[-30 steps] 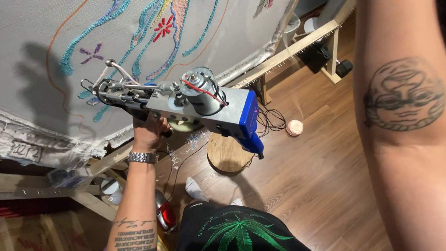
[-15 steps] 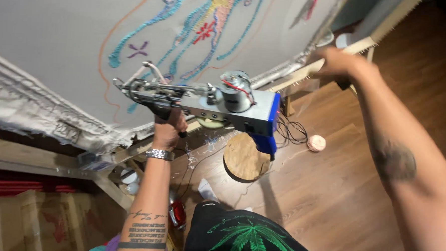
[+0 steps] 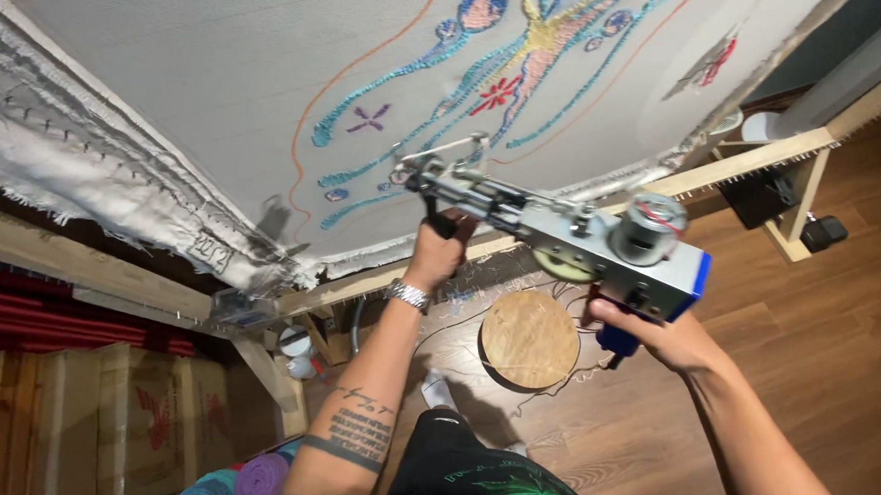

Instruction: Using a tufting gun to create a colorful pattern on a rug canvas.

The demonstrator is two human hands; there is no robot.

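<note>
Gripping the tufting gun [image 3: 570,238], the left hand [image 3: 438,254] closes on its front handle, the right hand [image 3: 655,334] on its blue rear grip, nose against the cloth [image 3: 220,80].

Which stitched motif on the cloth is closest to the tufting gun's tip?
The red flower, just above and right of the tufting gun tip. The purple cross-shaped flower sits further left, and the blue head shape is up near the cloth's top edge.

Open floor [image 3: 830,393] at four o'clock, clear passage. Blocked at twelve by stretched cloth [image 3: 220,80] and frame rail [image 3: 751,162]; stool [image 3: 530,339] at six, crates [image 3: 106,421] at eight.
</note>
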